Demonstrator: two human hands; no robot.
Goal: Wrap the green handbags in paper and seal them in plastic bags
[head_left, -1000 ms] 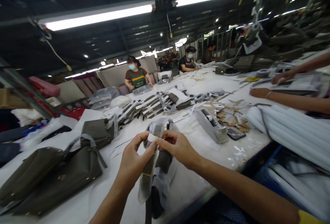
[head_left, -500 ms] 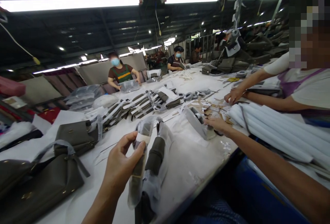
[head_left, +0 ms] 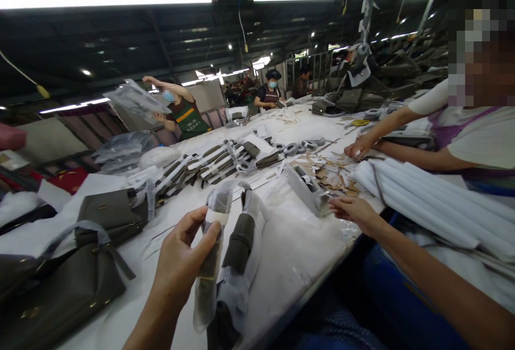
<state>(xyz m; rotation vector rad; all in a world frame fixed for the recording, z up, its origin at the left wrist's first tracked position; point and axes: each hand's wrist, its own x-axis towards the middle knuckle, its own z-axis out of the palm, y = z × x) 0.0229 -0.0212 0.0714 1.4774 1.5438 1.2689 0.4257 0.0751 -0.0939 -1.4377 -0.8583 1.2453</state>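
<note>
My left hand (head_left: 185, 250) pinches a bag strap (head_left: 208, 264) between thumb and fingers. The strap is dark, wrapped in clear plastic, with a pale band around its upper part. Beside it on the table lies another dark olive strap (head_left: 238, 243), partly covered in white translucent wrapping. My right hand (head_left: 356, 213) is held just off the near-right corner of a grey tape dispenser (head_left: 304, 191). Its fingers are pressed together at the tips; whatever they hold is too small to make out.
Olive handbags (head_left: 76, 280) lie at the left. Wrapped straps (head_left: 213, 162) are heaped mid-table, near tape rolls (head_left: 293, 148) and cardboard scraps (head_left: 336, 173). White foam rolls (head_left: 418, 199) lie at right, by a co-worker's hands (head_left: 360, 146). Another co-worker (head_left: 187, 114) raises plastic bags.
My right hand has drawn back from the tape dispenser, rightward and toward me. My left hand, with the strap, has shifted slightly left. The far co-worker has lifted plastic bags.
</note>
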